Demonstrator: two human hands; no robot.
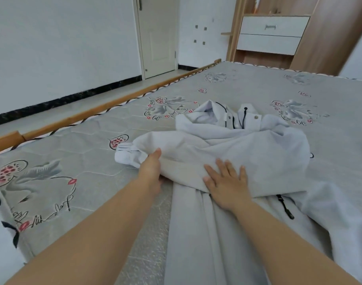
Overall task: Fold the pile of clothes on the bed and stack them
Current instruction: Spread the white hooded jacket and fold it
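1 pale grey jacket is lying rumpled across the middle of 1 bed, reaching to the near edge, and 2 bare hands are working on it. The left hand is gripping a sleeve folded across the body, thumb over the cloth and fingers tucked beneath, while the right hand is pressing flat on the fold with fingers spread, grasping nothing. The jacket is showing dark drawcords, 2 snap buttons at the collar and 1 black zip pull near the hem.
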